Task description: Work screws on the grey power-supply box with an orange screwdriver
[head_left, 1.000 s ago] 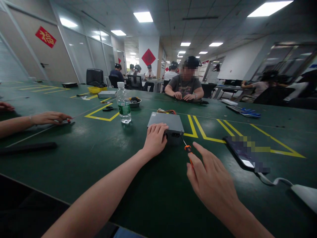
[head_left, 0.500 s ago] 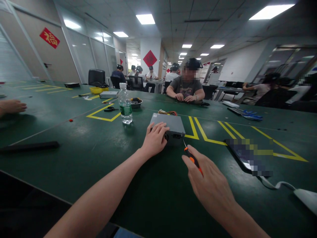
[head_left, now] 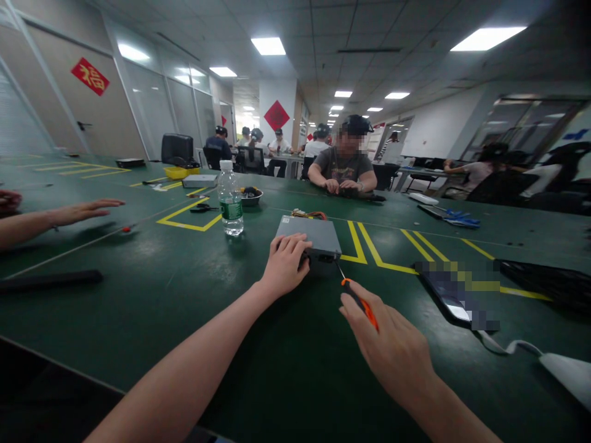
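A grey computer power supply (head_left: 318, 237) lies flat on the green table, with coloured cables (head_left: 308, 214) at its far side. My left hand (head_left: 286, 261) is closed over its near left corner, the fingers on top and the thumb at the front face. In my right hand (head_left: 388, 332) is a screwdriver (head_left: 357, 296) with an orange and black handle. Its shaft points up and left, and the tip is at the lower right corner of the power supply's front face. Whether the tip sits in a screw is too small to tell.
A water bottle (head_left: 231, 200) stands left of the power supply, near a metal bowl (head_left: 250, 195). A phone (head_left: 443, 295) with a white cable lies right, beside a black bag-like item (head_left: 545, 280). Another person's hand (head_left: 87, 212) reaches in from the left; a co-worker (head_left: 344, 163) sits opposite.
The screwdriver handle has turned a little in my right hand. At left, another person's hand has reached further over the table. A black item now shows at the right. The view has shifted slightly.
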Demonstrator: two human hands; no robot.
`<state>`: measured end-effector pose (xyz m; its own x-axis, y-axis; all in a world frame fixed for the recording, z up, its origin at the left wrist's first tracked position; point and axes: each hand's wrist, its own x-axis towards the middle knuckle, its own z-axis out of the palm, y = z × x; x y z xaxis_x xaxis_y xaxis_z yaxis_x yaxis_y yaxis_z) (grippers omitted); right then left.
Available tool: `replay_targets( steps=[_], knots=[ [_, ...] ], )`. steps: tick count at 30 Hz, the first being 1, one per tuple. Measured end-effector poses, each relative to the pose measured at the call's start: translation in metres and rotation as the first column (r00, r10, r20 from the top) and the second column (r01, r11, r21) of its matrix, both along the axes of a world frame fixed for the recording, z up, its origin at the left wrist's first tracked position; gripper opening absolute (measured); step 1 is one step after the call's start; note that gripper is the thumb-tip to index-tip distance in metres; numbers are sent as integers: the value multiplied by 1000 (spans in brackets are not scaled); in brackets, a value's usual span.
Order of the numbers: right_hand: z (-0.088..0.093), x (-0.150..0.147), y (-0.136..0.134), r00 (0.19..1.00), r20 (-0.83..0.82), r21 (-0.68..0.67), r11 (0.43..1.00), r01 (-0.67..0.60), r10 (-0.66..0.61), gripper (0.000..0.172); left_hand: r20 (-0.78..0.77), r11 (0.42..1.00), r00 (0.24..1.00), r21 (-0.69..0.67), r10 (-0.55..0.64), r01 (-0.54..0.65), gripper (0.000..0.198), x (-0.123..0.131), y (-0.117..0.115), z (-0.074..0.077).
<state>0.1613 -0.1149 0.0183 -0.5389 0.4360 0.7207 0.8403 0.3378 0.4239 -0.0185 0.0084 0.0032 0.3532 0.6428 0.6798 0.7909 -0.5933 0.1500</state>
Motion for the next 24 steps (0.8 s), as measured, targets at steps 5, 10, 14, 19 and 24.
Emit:
replay_targets(
  steps=[5,10,14,19,24],
  knots=[
    [0,1,1,995,-90,-25,999,28,-30,14,7,1000,1000,6,-2,2,28,0,0,0],
    [-2,-1,1,1000,8,-16,1000,-1,1,21,9,1000,1000,11,0,0,29,0,0,0],
    [-1,2,2,995,-94,-21,999,42,-44,13,11,1000,1000,11,9,-9,28,1,0,0],
    [-4,-3,2,999,11,-54,998,-32,32,24,17,1000,1000,6,14,-14,29,2,0,0],
    [-1,0,3,996,-83,-15,1000,13,-14,11,24,1000,1000,9,14,-14,29,3,1,-1]
  ],
)
